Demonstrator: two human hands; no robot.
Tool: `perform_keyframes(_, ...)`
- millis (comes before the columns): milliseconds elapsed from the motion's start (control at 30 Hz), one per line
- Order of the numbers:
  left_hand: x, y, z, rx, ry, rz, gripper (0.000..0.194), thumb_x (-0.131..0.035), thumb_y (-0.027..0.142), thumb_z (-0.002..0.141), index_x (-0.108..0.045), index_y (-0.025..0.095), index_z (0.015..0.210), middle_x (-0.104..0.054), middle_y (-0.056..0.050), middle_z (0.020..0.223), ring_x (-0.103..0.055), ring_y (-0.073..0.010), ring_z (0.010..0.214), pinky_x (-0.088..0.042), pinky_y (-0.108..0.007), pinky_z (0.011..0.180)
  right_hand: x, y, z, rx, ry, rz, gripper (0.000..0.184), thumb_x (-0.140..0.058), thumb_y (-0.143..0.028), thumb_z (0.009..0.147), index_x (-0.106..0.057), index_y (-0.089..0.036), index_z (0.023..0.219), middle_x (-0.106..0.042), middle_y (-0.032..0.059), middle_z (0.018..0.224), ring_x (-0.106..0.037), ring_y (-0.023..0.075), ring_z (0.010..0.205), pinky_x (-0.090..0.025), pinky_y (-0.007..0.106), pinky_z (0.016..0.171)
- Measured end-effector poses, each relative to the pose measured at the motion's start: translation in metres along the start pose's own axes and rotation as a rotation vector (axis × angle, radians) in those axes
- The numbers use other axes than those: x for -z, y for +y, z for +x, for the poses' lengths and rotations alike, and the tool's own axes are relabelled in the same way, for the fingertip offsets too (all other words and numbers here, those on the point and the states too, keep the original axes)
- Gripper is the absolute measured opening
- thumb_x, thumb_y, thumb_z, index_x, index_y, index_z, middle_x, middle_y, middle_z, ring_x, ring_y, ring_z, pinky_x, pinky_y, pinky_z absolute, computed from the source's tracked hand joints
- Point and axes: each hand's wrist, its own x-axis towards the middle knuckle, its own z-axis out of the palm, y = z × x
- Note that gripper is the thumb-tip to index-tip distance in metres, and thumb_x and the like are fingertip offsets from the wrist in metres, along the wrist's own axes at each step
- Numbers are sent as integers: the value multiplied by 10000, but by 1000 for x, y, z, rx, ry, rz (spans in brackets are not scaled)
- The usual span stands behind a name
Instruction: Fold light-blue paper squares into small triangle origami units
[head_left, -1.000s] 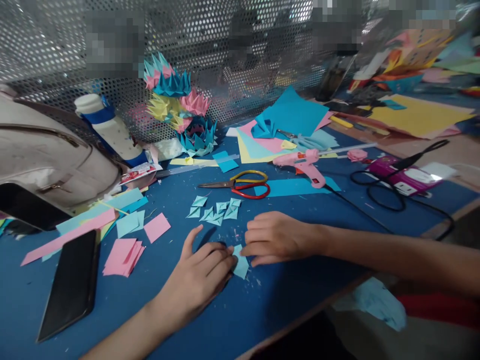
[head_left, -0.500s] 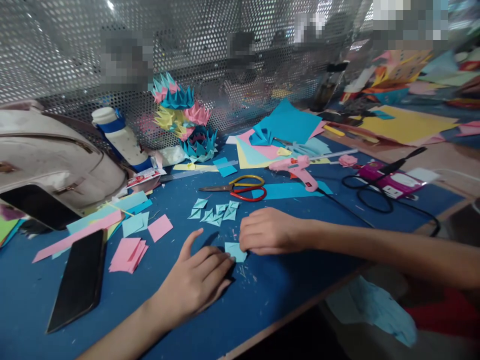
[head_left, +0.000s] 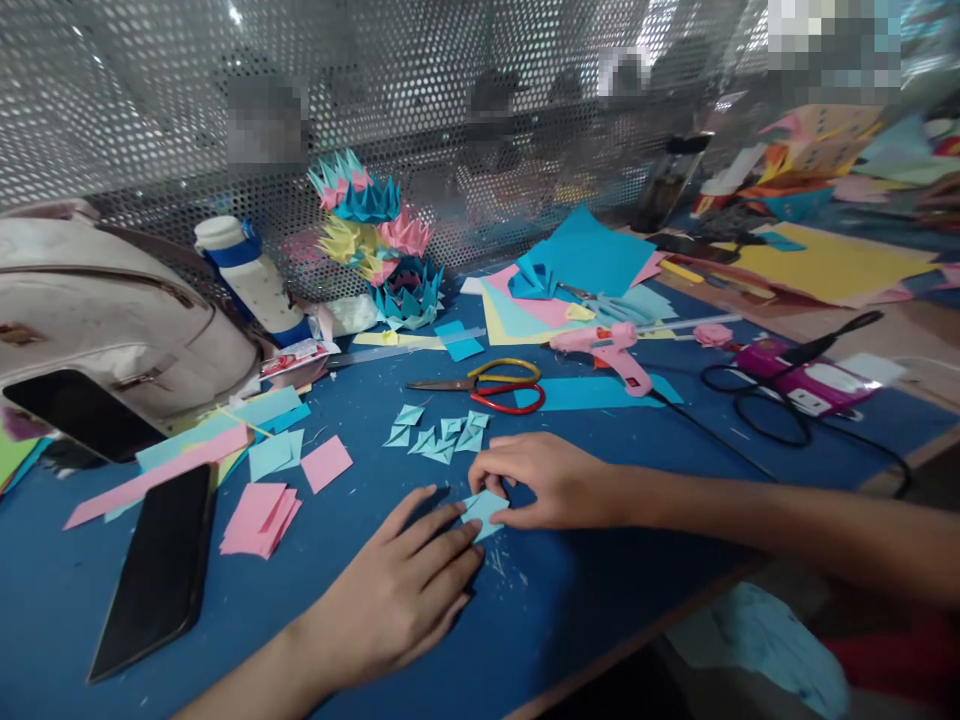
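Observation:
A small light blue paper square (head_left: 486,508) lies on the blue table between my hands, a crease line showing across it. My left hand (head_left: 409,580) rests flat with fingers stretched out, its fingertips on the paper's left edge. From the right, my right hand (head_left: 551,480) curls over the paper, thumb and index finger pinching its right side. Just beyond lie several small folded light blue paper pieces (head_left: 435,440). Scissors (head_left: 480,384) with one yellow and one red handle loop lie behind those pieces.
At left are pink paper squares (head_left: 261,520), a phone (head_left: 161,570), a second phone (head_left: 82,415), a bag (head_left: 112,310) and a bottle (head_left: 251,280). Folded paper flowers (head_left: 409,290) stand by the perforated metal screen. A pink glue gun (head_left: 611,352) trails its cord on the right.
The paper square has been turned so a corner points toward me. My right hand has shifted from a closed pose to a thumb-and-finger pinch. My left fingers have spread. The view has moved slightly.

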Motion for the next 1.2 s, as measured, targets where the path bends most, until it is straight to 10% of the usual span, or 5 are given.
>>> perform_keyframes(233,-3,-1,2,41,-131,46,460,-385,239,1030,-420,80,1460,-523,-131,1450,-504,-278,1310,-349,-542,1136,-2,4,8,-126,110,83,145,-616,-121,847,-617,-196,971,-654,-12,917,-586,116,799,-409,216,685)
perform_keyframes(900,-1,-3,8,160,-260,89,600,-437,281,972,-304,100,1529,-332,-98,1584,-399,-271,1382,139,-518,1198,-15,13,4,-135,253,-130,118,-670,-209,847,-597,-192,757,-639,-46,727,-552,119,710,-292,250,604)
perform_keyframes(1200,-2,-3,6,138,-244,115,577,-418,284,997,-304,80,1524,-302,-137,1588,-299,-280,1459,112,-533,1202,-11,16,0,165,289,-414,247,-487,-254,1011,-657,-190,845,-651,12,792,-479,166,746,-313,291,664)
